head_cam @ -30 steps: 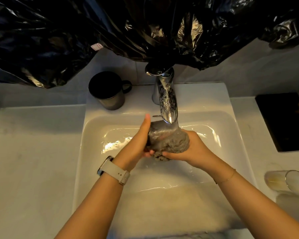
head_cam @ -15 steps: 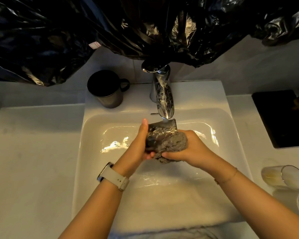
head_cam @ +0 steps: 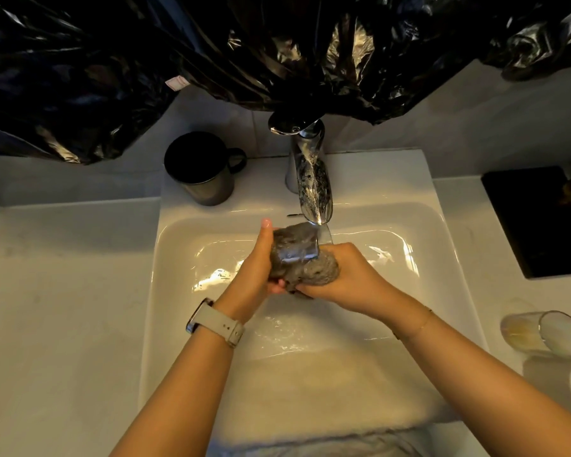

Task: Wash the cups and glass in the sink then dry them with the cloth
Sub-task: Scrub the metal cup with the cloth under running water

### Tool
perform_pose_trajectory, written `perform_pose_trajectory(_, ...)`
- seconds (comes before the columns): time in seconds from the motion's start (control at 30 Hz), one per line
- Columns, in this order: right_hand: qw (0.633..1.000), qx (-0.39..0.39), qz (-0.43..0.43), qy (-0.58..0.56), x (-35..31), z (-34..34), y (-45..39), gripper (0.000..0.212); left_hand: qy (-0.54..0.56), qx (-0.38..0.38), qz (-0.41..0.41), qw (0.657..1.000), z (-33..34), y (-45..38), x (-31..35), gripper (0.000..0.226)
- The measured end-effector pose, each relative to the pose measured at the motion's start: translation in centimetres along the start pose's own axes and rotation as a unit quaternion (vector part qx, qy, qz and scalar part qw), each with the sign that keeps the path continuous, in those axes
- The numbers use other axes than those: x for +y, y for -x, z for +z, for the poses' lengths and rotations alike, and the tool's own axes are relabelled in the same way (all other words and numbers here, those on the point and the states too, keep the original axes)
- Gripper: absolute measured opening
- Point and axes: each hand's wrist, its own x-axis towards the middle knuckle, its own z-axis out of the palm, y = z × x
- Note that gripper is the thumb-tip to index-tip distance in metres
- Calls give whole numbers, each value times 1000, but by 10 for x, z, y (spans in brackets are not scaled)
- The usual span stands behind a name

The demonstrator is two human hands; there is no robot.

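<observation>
Glass [head_cam: 295, 247]: over sink basin [head_cam: 178, 245], under tap [head_cam: 314, 189], for scrubbing | left hand [head_cam: 253, 272]: grips glass, steadying | right hand [head_cam: 346, 275]: clutches grey scourer [head_cam: 314, 270] against it | black mug [head_cam: 200, 169], tumbler [head_cam: 541, 331]: on ledges, awaiting turn

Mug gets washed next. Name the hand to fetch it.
Probably left: the black mug stands back-left on the sink rim, on the left hand's side; the right hand grips the grey wad.

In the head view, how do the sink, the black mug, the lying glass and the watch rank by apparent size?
1. sink
2. black mug and lying glass: similar, and the glass lies nearer the camera, so I do not rank them
3. watch
</observation>
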Motion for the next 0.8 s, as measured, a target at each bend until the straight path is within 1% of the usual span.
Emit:
perform_pose_trajectory(0.03, 1000, 4, 5, -9, 1, 2, 0, 32, -18, 20, 7, 1000, 0, -1, -2, 70)
perform_pose_trajectory(0.07, 999, 7, 14, -31, 1, 2, -1, 27, -29, 42, 39, 998, 2, 0, -3, 64)
perform_pose_trajectory(0.1, 997, 3, 37, -73, 2, 0, -4, 23, -55, 64, 99, 992, 1, 0, -7, 57)
perform_pose_trajectory(0.17, 974, -23, 112, -197, 3, -4, -10, 29, -149, 86, 233, 957, 0, 1, -18, 40)
perform_pose_trajectory(0.2, 959, -35, 143, -242, 3, -6, -12, 35, -172, 86, 275, 942, -2, 1, -23, 32)
perform_pose_trajectory(0.23, 952, -40, 152, -263, 5, -7, -15, 39, -175, 79, 294, 936, -3, 1, -28, 26)
perform_pose_trajectory(0.27, 955, -40, 140, -258, 6, -6, -15, 41, -160, 73, 289, 941, -3, 2, -28, 22)
perform_pose_trajectory(0.3, 965, -35, 117, -234, 7, -4, -15, 40, -126, 65, 264, 954, -4, 4, -25, 20)
perform_pose_trajectory(0.33, 980, -27, 80, -182, 6, -1, -14, 38, -69, 53, 220, 972, -5, 5, -20, 24)
perform_pose_trajectory(0.37, 993, -19, 42, -106, 8, 2, -14, 35, -6, 36, 159, 987, -6, 5, -14, 35)
perform_pose_trajectory(0.4, 999, -20, 9, -29, 10, 6, -14, 31, 38, 26, 90, 995, -6, 7, -8, 48)
perform_pose_trajectory(0.43, 999, -19, -19, 38, 12, 9, -14, 28, 46, 25, 39, 998, -8, 5, -6, 56)
perform_pose_trajectory(0.47, 997, -18, -31, 68, 11, 10, -15, 27, 41, 35, 16, 998, -8, 5, -5, 59)
perform_pose_trajectory(0.5, 998, -16, -25, 56, 10, 11, -16, 25, 30, 53, 20, 998, -8, 4, -6, 58)
perform_pose_trajectory(0.53, 999, -18, -11, 23, 8, 9, -17, 23, 21, 69, 43, 996, -7, 4, -8, 53)
perform_pose_trajectory(0.6, 995, -38, 43, -80, 3, 4, -20, 21, -34, 82, 137, 987, -6, 5, -17, 34)
perform_pose_trajectory(0.63, 986, -52, 77, -138, 1, 1, -21, 22, -78, 86, 193, 974, -7, 6, -22, 24)
perform_pose_trajectory(0.67, 974, -61, 108, -192, 2, -1, -22, 26, -111, 84, 235, 962, -7, 7, -24, 17)
perform_pose_trajectory(0.7, 964, -59, 125, -228, 4, -2, -23, 31, -129, 77, 256, 955, -9, 5, -28, 14)
perform_pose_trajectory(0.73, 962, -51, 123, -240, 6, -1, -23, 35, -128, 69, 257, 955, -9, 6, -26, 14)
perform_pose_trajectory(0.77, 967, -37, 109, -228, 6, 2, -21, 35, -106, 56, 238, 964, -11, 5, -25, 14)
perform_pose_trajectory(0.8, 977, -20, 84, -193, 8, 5, -19, 33, -61, 31, 196, 978, -12, 6, -20, 18)
